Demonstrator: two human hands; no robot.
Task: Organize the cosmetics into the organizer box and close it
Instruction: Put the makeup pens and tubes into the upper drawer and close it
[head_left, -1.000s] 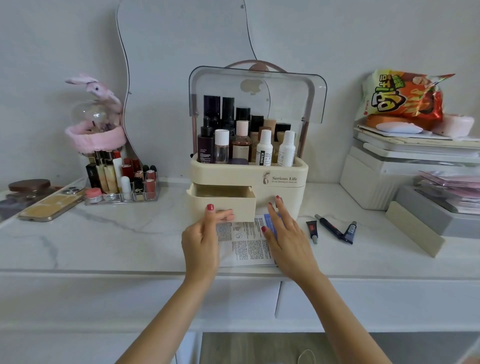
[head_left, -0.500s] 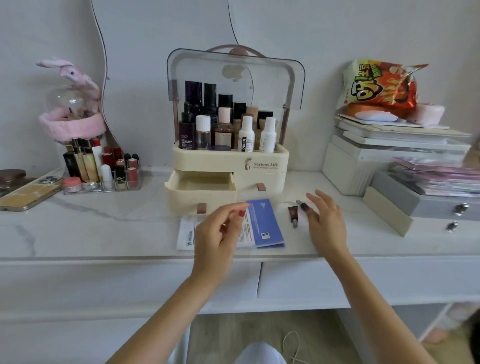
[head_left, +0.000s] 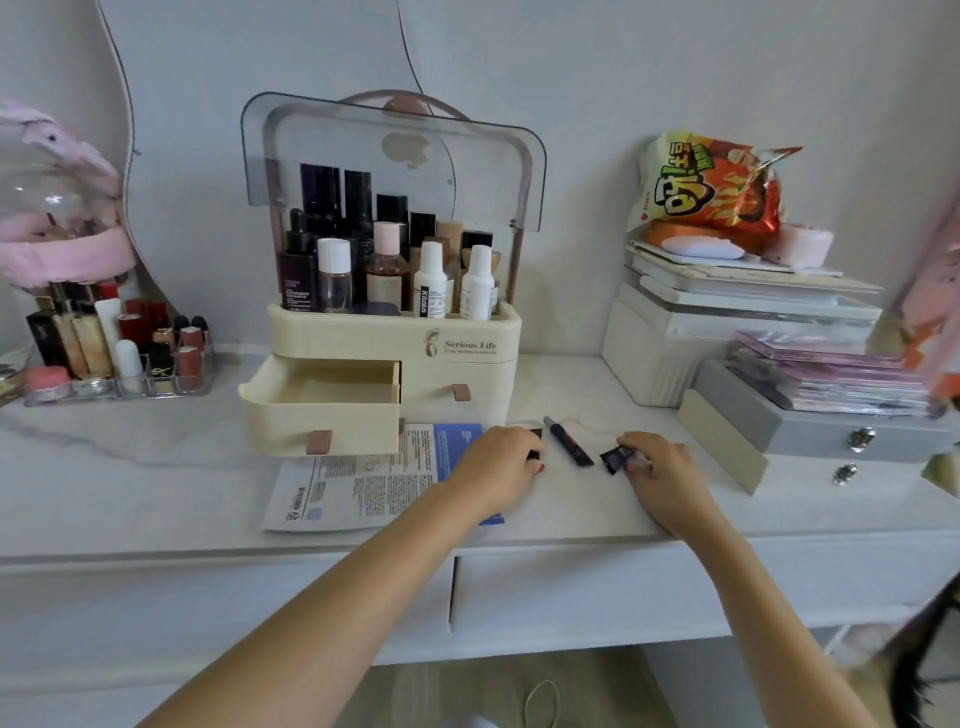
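Organizer box (head_left: 382, 364): cream plastic, set at the far middle of the white table (head_left: 156, 483), against the wall. Clear lid (head_left: 389, 150) raised upright; top compartment stocked with upright bottles (head_left: 384, 265). Lower left drawer (head_left: 322, 410) pulled out and seen empty; lower right drawer (head_left: 460, 384) shut.

Loose cosmetics, near right of the box, on the table:
- small dark tube (head_left: 535, 441), mostly covered by the left hand (head_left: 498, 462); the fingers are curled over it and judged to be closing on it, though a firm grip cannot be confirmed.
- slim dark pencil (head_left: 567, 440), lying untouched between the two hands.
- small dark tube (head_left: 615, 460), pinched at its near end by the fingers (head_left: 631, 457) of the right hand (head_left: 660, 473).

Printed sachet (head_left: 358, 478), lying flat, partly under the open drawer's front and partly under the left forearm.

Step in hand: pick-up of the loose small items, judged to be meant for the open drawer. Lid closing not yet begun.

Next move, as judged: both tubes are to be lifted and carried left and far, over the drawer's front wall, then released inside; the pencil and sachet are to follow. A secure pinch is called for, the items being small and smooth.

Not part of the lot: lipstick rack (head_left: 114, 353), far left; snack bag (head_left: 706, 182) on stacked boxes, far right.
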